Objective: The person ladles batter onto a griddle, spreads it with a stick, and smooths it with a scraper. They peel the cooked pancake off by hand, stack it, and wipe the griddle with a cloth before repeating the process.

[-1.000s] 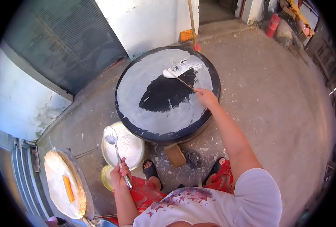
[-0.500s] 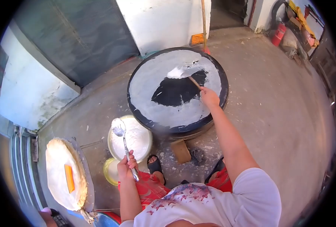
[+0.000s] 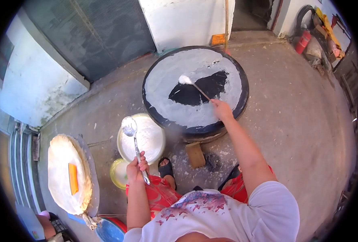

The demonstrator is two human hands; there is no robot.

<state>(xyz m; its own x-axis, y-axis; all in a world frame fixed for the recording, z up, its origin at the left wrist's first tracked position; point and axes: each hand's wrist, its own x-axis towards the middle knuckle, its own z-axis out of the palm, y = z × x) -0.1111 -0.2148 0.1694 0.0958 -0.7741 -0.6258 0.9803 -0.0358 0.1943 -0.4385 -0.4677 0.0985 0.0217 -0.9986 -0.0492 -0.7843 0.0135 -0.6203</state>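
My right hand (image 3: pixel 221 109) is closed around the thin handle of a batter spreader (image 3: pixel 186 80), whose head carries a white lump of batter. The spreader reaches over a large round black griddle (image 3: pixel 201 90). A pale layer of batter (image 3: pixel 163 76) covers most of the griddle, with a dark uncovered patch near the middle. In my left hand (image 3: pixel 138 167) is a long metal ladle (image 3: pixel 129 127), its batter-smeared bowl up, over a tub of white batter (image 3: pixel 161 146). Below that tub stands a smaller yellow bowl (image 3: pixel 113 176).
To the left lies a stack of thin round flatbreads (image 3: pixel 62 169) with an orange strip (image 3: pixel 73 178) on top. A brown block (image 3: pixel 195 155) sits by my feet. A blue basin (image 3: pixel 110 230) and part of another person (image 3: pixel 46 226) show lower left. A red cylinder (image 3: pixel 303 42) stands far right.
The spreader's head has turned and moved slightly left relative to the griddle, and the dark patch has become smaller. My left hand still holds the ladle above the tub. The view has shifted slightly.
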